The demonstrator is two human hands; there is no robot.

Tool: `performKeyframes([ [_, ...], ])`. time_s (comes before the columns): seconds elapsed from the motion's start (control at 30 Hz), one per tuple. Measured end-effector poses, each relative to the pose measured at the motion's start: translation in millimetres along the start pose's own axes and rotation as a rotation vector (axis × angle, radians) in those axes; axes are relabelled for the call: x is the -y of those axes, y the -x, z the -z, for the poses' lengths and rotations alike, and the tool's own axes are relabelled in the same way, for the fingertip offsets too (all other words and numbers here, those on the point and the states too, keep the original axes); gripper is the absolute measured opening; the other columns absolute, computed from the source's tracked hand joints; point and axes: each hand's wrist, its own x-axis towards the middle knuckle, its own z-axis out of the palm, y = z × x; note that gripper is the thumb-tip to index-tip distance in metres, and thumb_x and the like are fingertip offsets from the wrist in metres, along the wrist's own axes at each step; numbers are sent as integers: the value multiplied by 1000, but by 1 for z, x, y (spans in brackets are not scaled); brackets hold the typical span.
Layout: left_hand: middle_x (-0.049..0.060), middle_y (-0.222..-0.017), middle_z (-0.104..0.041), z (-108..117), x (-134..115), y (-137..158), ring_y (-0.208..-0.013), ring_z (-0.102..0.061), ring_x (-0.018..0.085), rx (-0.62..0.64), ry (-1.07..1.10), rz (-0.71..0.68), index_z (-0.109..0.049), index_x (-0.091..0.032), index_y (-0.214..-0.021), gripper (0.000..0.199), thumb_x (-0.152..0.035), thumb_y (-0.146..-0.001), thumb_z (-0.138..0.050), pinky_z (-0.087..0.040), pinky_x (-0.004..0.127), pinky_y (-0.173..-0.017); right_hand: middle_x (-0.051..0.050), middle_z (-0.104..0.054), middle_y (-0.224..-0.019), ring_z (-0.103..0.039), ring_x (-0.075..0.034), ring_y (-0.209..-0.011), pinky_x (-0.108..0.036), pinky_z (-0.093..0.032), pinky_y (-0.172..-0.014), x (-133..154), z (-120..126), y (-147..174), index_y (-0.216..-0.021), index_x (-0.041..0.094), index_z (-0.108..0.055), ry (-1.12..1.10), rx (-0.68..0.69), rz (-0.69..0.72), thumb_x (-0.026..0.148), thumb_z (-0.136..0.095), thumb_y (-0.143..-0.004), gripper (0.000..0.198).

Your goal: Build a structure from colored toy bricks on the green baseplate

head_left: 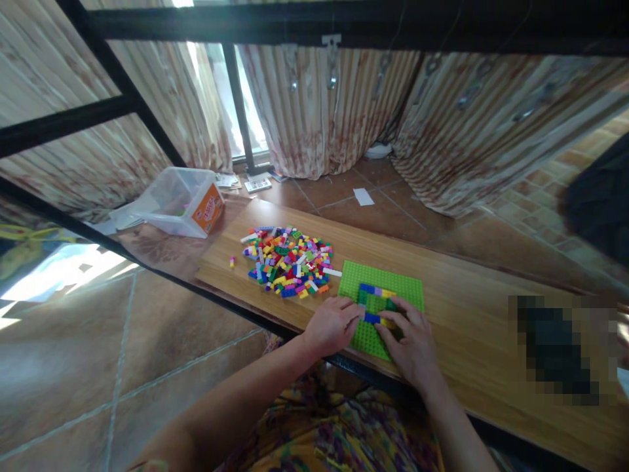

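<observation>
A green studded baseplate [413, 285] lies on the wooden board, with toy bricks joined on it in a roughly rectangular outline. Blue and purple bricks [369, 289] form its far side; a blue brick [372, 318] and a yellow toy brick [388, 323] lie along the near side. My left hand [334, 326] rests at the outline's left edge, fingers bent and pressed together; what is in them is hidden. From the right, my right hand [411, 337] reaches over the plate, thumb and forefinger closed about the yellow toy brick. Its other fingers cover the outline's right side.
Left of the baseplate spreads a pile of loose coloured bricks [289, 262], with a white strip [332, 272] between them. A clear plastic bin [184, 196] stands beyond the board's left end. A dark pixelated object [553, 347] lies at right. Black metal bars [314, 23] cross above.
</observation>
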Motion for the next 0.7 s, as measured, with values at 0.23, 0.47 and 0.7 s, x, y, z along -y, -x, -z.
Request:
performKeyframes([
  [0.23, 5, -90, -65, 0, 1, 0, -86, -58, 18, 3, 10, 0, -63, -19, -96, 19, -23, -97, -45, -43, 31, -77, -9, -60, -128, -55, -27, -111, -48, -47, -91, 1, 0, 1, -96, 25, -72, -3, -20, 6, 43, -60, -87, 23],
  [0.47, 5, -89, -65, 1, 1, 0, -87, -58, 19, 12, 13, 1, -63, -19, -97, 20, -24, -97, -44, -43, 31, -77, -9, -59, -129, -54, -28, -113, -50, -46, -95, -2, -1, 3, -95, 25, -73, -21, -17, 2, 44, -59, -87, 24],
  [0.7, 5, -89, -65, 1, 1, 0, -87, -59, 19, -8, 36, -2, -62, -19, -98, 18, -23, -96, -45, -45, 32, -77, -10, -54, -134, -56, -27, -109, -50, -48, -93, -5, -3, 2, -91, 25, -73, -74, -6, -18, 43, -60, -87, 23],
])
